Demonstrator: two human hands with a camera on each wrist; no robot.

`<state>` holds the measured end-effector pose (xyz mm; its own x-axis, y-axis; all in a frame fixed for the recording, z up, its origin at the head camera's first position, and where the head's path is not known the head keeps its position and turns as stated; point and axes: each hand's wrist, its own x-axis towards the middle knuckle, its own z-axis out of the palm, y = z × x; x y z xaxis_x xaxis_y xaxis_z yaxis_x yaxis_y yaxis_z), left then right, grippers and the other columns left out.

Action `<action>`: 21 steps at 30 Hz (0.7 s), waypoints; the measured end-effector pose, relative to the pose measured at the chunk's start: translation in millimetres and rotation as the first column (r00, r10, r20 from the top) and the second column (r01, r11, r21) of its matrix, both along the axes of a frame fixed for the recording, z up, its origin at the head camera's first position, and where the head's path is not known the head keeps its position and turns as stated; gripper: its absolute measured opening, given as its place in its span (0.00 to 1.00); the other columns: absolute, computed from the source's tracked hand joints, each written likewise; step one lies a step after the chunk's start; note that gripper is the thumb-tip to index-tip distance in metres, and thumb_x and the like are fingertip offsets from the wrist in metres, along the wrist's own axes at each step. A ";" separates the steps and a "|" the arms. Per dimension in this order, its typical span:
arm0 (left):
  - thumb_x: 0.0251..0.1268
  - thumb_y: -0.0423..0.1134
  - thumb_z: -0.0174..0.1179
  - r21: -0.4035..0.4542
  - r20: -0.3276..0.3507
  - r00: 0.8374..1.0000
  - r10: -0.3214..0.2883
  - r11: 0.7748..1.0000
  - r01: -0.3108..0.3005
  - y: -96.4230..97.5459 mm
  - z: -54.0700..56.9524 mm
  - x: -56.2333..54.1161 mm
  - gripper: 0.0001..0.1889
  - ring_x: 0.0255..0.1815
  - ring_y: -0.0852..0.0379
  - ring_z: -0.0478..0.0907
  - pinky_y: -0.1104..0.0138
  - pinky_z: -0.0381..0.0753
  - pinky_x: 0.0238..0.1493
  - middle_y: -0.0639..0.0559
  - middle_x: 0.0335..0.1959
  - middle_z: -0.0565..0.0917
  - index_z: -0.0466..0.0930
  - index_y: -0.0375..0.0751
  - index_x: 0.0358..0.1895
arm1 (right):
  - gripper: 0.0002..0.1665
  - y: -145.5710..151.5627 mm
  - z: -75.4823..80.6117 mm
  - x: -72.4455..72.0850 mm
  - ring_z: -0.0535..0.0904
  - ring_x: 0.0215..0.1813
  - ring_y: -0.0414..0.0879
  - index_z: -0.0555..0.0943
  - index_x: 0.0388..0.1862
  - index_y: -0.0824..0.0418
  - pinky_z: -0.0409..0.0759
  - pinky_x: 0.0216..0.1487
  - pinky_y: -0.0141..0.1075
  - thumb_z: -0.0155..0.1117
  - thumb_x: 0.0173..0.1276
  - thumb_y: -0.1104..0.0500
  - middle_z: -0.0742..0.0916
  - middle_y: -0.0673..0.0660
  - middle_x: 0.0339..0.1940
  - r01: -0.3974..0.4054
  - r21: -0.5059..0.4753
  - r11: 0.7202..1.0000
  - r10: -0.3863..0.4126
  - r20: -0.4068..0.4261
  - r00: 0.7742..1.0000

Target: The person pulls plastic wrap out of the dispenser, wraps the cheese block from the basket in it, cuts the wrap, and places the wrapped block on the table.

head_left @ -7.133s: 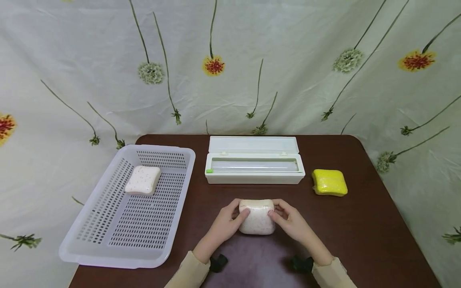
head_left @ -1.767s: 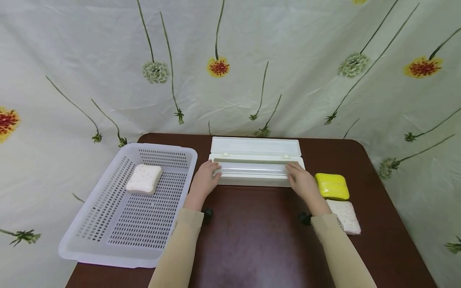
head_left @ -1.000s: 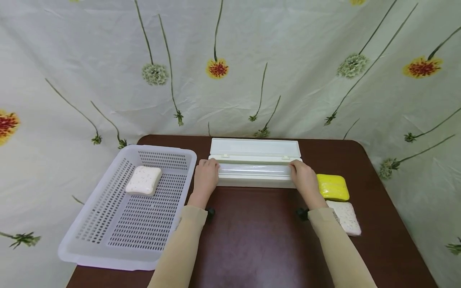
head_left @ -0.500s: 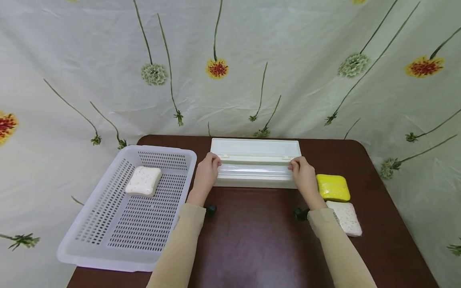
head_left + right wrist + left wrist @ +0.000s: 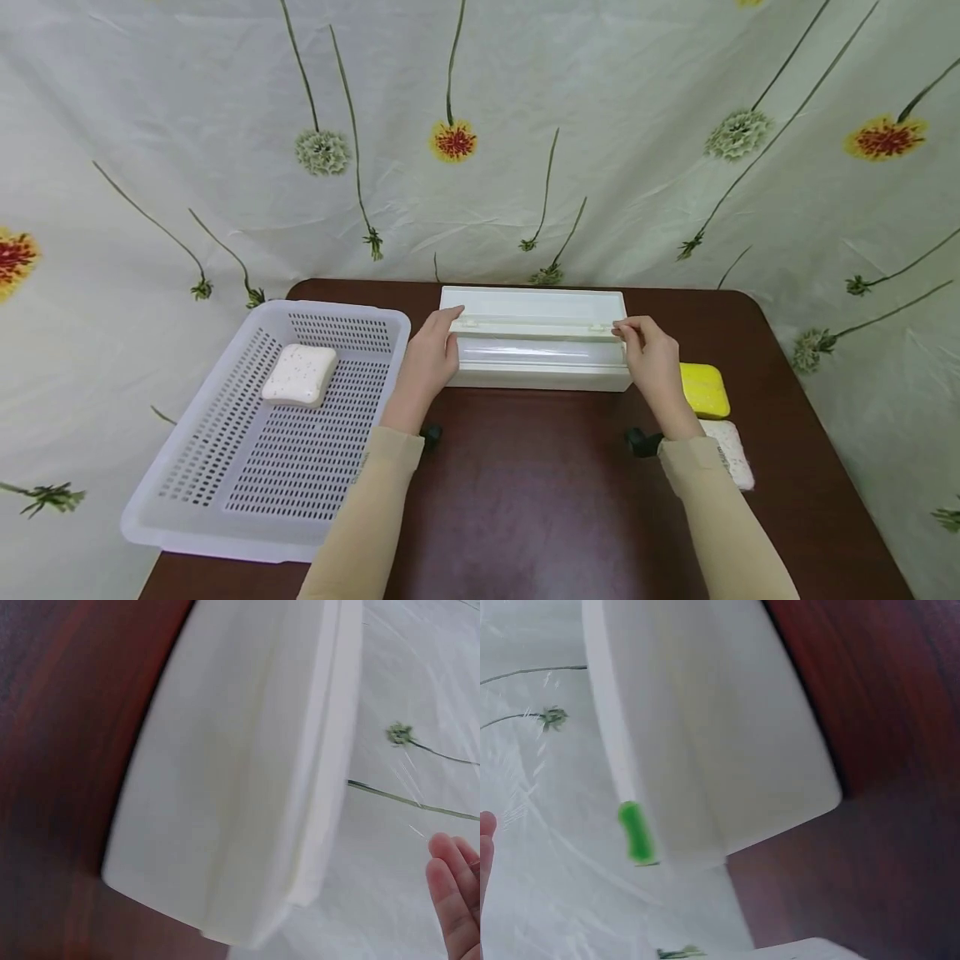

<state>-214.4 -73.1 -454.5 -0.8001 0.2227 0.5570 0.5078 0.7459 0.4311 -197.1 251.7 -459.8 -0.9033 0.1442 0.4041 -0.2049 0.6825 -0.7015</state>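
Observation:
A white plastic wrap dispenser box stands at the back of the table, its lid tipped back and a clear roll inside. My left hand is over the box's left end, index finger extended; its fingertips seem to pinch the wrap's edge. At the right end my right hand pinches the wrap between thumb and fingers. The wrap is nearly invisible; glossy streaks of plastic wrap show beside the left fingertips. A green slider sits at the box's left end in the left wrist view.
A white plastic basket holding a speckled white sponge stands at the left. To the right lie a yellow sponge and another speckled sponge, partly behind the right arm. A flowered cloth hangs behind the brown table.
A speckled sponge held earlier in both hands now lies at the right, below the yellow one. Both hands have gone to the dispenser's ends, then risen slightly; the right has shifted rightward.

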 end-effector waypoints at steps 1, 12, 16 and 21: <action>0.66 0.22 0.54 -0.009 -0.030 1.000 -0.005 1.000 0.005 0.1 2.4 0.1 0.21 0.46 0.41 0.83 0.55 0.84 0.41 0.39 0.55 0.81 0.74 0.35 0.62 | 0.09 0.7 2.6 0.7 0.87 0.42 0.55 0.81 0.47 0.67 0.77 0.37 0.23 0.57 0.74 0.64 0.89 0.63 0.42 0.000 0.008 1.000 0.000 -0.032 0.999; 0.66 0.18 0.50 -0.043 -0.212 0.975 -0.059 0.998 0.051 1.8 40.1 1.1 0.22 0.54 0.41 0.80 0.55 0.84 0.47 0.37 0.56 0.79 0.73 0.33 0.62 | 0.10 7.1 35.6 1.8 0.86 0.44 0.57 0.81 0.46 0.72 0.63 0.46 0.07 0.56 0.73 0.67 0.88 0.64 0.47 0.022 0.060 0.998 -0.001 -0.328 0.945; 0.66 0.18 0.48 -0.049 -0.258 0.962 -0.089 0.996 0.079 1.9 56.2 1.9 0.22 0.56 0.41 0.79 0.56 0.84 0.47 0.36 0.57 0.78 0.72 0.31 0.62 | 0.11 9.5 51.4 0.9 0.85 0.41 0.59 0.81 0.45 0.74 0.65 0.45 0.09 0.55 0.74 0.67 0.88 0.66 0.46 0.019 0.066 0.998 0.010 -0.411 0.912; 0.67 0.19 0.48 -0.063 -0.315 0.945 -0.092 0.995 0.076 2.9 77.3 4.2 0.22 0.59 0.40 0.78 0.56 0.84 0.50 0.34 0.58 0.78 0.71 0.30 0.63 | 0.10 11.7 73.0 0.7 0.85 0.40 0.60 0.81 0.43 0.74 0.65 0.44 0.10 0.55 0.74 0.68 0.88 0.66 0.45 0.025 0.073 0.997 0.014 -0.485 0.874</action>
<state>-210.2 -70.2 -377.2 -0.5611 0.3154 0.7653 0.6741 0.7106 0.2014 -196.4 263.4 -386.8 -0.5902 0.1005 0.8010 -0.5024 0.7309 -0.4619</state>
